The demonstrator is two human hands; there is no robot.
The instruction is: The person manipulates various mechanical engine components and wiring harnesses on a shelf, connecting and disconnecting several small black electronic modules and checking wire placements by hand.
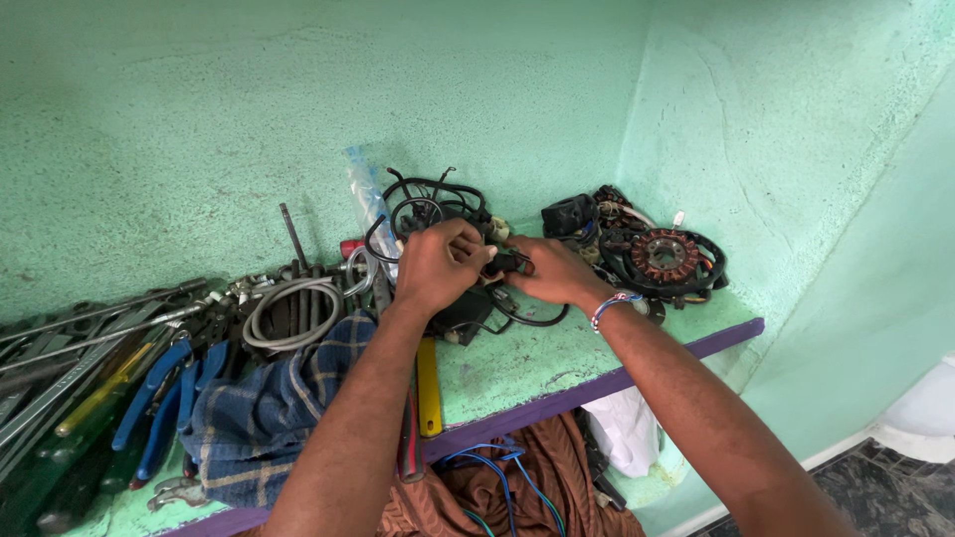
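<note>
Both hands meet over a green shelf (557, 363) with a purple front edge. My left hand (438, 264) grips a small black electrical part with wires (505, 263) from the left. From the right, my right hand (552, 270), with a beaded band at the wrist, pinches the same part. A black cable loops (542, 320) out below the hands onto the shelf. Behind them lies a tangle of black wiring (433, 199). What sits inside the fingers is mostly hidden.
A round copper-wound coil with wiring (665, 257) lies at the right. To the left are a grey cable coil (288, 308), a checked blue cloth (269, 403), blue-handled pliers (159, 388), wrenches and screwdrivers (90, 328). A yellow-handled tool (428, 390) overhangs the edge. Brown cloth (517, 487) hangs below.
</note>
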